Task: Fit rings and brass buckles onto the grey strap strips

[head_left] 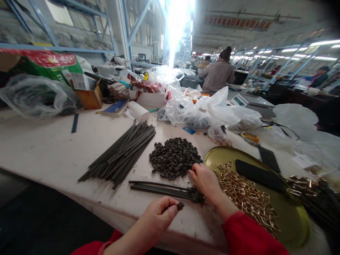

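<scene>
Left hand (160, 214) pinches a small dark piece (180, 205), nearer than the loop pile (174, 157); probably light and pliable, best held by its edge. At the pile's right, the right hand (205, 180) curls, its grip unclear; gold frames (245, 193) lie farther right.

Small dark object (180, 205) between the left thumb and fingers, mostly covered by them. Right fingertips (191, 171) overlap the loop pile's edge (175, 158); any held piece is unclear. Glare washes out the background; the red banner's lettering (239, 23) is blurred.
</scene>
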Available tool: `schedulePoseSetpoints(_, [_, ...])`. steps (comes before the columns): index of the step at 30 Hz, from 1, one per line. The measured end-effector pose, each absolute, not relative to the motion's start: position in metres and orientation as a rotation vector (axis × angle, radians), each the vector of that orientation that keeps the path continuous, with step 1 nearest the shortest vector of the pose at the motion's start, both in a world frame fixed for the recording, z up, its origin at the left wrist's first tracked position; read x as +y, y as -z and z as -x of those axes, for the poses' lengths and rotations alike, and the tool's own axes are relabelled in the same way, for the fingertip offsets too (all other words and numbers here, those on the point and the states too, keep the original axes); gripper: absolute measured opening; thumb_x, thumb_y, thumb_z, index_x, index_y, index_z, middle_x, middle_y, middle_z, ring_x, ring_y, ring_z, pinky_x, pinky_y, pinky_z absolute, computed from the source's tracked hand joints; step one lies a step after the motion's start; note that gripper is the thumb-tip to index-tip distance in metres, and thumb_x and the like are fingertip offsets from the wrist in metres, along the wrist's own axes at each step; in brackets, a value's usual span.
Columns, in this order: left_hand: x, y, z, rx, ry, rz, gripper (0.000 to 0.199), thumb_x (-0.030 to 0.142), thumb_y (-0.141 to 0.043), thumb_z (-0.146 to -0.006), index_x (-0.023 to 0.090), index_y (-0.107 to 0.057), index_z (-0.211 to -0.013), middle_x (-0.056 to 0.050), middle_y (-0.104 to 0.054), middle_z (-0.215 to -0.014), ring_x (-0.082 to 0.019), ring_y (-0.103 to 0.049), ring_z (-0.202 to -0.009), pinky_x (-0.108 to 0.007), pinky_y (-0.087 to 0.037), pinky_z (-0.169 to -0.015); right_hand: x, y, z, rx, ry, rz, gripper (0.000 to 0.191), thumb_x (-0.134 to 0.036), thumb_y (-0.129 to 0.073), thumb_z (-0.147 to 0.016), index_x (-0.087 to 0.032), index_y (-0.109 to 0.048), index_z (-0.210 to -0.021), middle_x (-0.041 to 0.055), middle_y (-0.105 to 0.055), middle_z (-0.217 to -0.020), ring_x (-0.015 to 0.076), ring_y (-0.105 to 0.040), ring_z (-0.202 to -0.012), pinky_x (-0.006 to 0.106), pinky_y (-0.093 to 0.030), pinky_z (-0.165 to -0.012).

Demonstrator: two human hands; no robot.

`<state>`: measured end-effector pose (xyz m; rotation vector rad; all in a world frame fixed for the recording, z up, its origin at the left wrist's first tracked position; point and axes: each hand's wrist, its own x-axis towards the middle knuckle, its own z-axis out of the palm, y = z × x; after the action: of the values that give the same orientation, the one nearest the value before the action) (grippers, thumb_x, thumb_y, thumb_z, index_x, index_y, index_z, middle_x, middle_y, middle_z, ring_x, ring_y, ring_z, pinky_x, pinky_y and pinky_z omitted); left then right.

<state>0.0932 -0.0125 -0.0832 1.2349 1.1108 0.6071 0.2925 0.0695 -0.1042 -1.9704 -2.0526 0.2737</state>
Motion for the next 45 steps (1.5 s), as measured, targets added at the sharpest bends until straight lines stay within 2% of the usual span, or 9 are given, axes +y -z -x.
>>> schedulePoseSetpoints(6, [-0.016,0.088,-0.095,1.151,-0.621,-1.323,0.025,0.037,-0.049,-0.075,0.014,-0.058,-0.076,0.002,-0.051,-0.066,-0.013,-0.044,-0.065,-0.023,-0.037,-0.064,0.069,0.108,-0.288,-2.014,-0.250,1.974,0.010,-0.016,-0.052,-0.080,-0.018,-0.057,-0.072,0.0074,-0.060,-0.077,0.0201,-0.058,-0.075,0.029,-0.036,-0.066])
schedulePoseSetpoints(12, [-0.025,0.078,-0.091,1.191,-0.658,-1.409,0.025,0.035,-0.048,-0.076,0.014,-0.061,-0.076,0.002,-0.053,-0.064,-0.013,-0.046,-0.065,-0.023,-0.038,-0.063,0.055,0.099,-0.295,-1.816,-0.394,1.816,0.009,-0.012,-0.051,-0.073,-0.018,-0.055,-0.069,0.0066,-0.060,-0.075,0.0198,-0.056,-0.075,0.032,-0.041,-0.071])
schedulePoseSetpoints(14, [-0.024,0.071,-0.092,1.204,-0.706,-1.397,0.024,0.034,-0.048,-0.076,0.014,-0.061,-0.077,0.002,-0.053,-0.063,-0.013,-0.045,-0.063,-0.023,-0.038,-0.062,0.038,0.091,-0.293,-1.748,-0.517,1.720,0.005,-0.018,-0.051,-0.074,-0.017,-0.056,-0.077,0.0041,-0.060,-0.073,0.0184,-0.058,-0.069,0.031,-0.045,-0.067])
schedulePoseSetpoints(18, [-0.016,0.059,-0.100,1.223,-0.764,-1.410,0.024,0.032,-0.048,-0.076,0.012,-0.061,-0.078,0.003,-0.048,-0.060,-0.011,-0.041,-0.058,-0.021,-0.035,-0.056,-0.009,0.074,-0.279,-1.597,-0.864,1.467,0.028,-0.033,-0.051,-0.080,-0.017,-0.056,-0.102,0.0049,-0.067,-0.085,0.0171,-0.064,-0.073,0.030,-0.052,-0.066])
schedulePoseSetpoints(22, [-0.015,0.056,-0.109,1.227,-0.758,-1.467,0.022,0.029,-0.048,-0.077,0.012,-0.062,-0.077,0.002,-0.052,-0.062,-0.011,-0.043,-0.059,-0.021,-0.036,-0.057,-0.039,0.064,-0.266,-1.158,-1.289,1.172,0.033,-0.037,-0.066,-0.073,-0.020,-0.063,-0.100,0.0057,-0.070,-0.088,0.0192,-0.065,-0.079,0.036,-0.052,-0.075])
schedulePoseSetpoints(32, [-0.036,0.050,-0.105,1.245,-0.734,-1.616,0.024,0.027,-0.044,-0.081,0.013,-0.063,-0.081,-0.004,-0.065,-0.076,-0.017,-0.057,-0.073,-0.025,-0.042,-0.067,-0.047,0.069,-0.258,-1.394,-1.036,1.212,0.022,-0.033,-0.064,-0.073,-0.020,-0.067,-0.091,0.0048,-0.069,-0.084,0.0187,-0.064,-0.077,0.032,-0.054,-0.071])
schedulePoseSetpoints(37, [-0.042,0.050,-0.112,1.142,-0.808,-1.573,0.033,0.014,-0.038,-0.078,0.012,-0.057,-0.105,-0.006,-0.064,-0.094,-0.018,-0.056,-0.088,-0.028,-0.042,-0.081,-0.051,0.075,-0.253,-1.443,-0.883,1.257,0.018,-0.025,-0.059,-0.076,-0.020,-0.067,-0.092,0.0048,-0.066,-0.084,0.0187,-0.063,-0.078,0.030,-0.053,-0.070])
schedulePoseSetpoints(42, [-0.045,0.047,-0.111,1.182,-0.768,-1.498,0.040,0.012,-0.034,-0.078,0.010,-0.046,-0.116,-0.004,-0.058,-0.081,-0.016,-0.052,-0.076,-0.029,-0.041,-0.076,-0.062,0.075,-0.246,-1.437,-0.799,1.285,0.023,-0.029,-0.057,-0.079,-0.022,-0.068,-0.098,0.0060,-0.063,-0.090,0.0184,-0.061,-0.078,0.031,-0.051,-0.071])
schedulePoseSetpoints(45, [-0.048,0.043,-0.108,1.136,-0.701,-1.459,0.043,0.014,-0.033,-0.081,0.009,-0.037,-0.124,0.000,-0.053,-0.072,-0.013,-0.047,-0.065,-0.027,-0.040,-0.070,-0.065,0.073,-0.247,-1.374,-0.894,1.260,0.029,-0.038,-0.047,-0.085,-0.022,-0.069,-0.092,0.0051,-0.062,-0.082,0.0178,-0.059,-0.077,0.030,-0.049,-0.070])
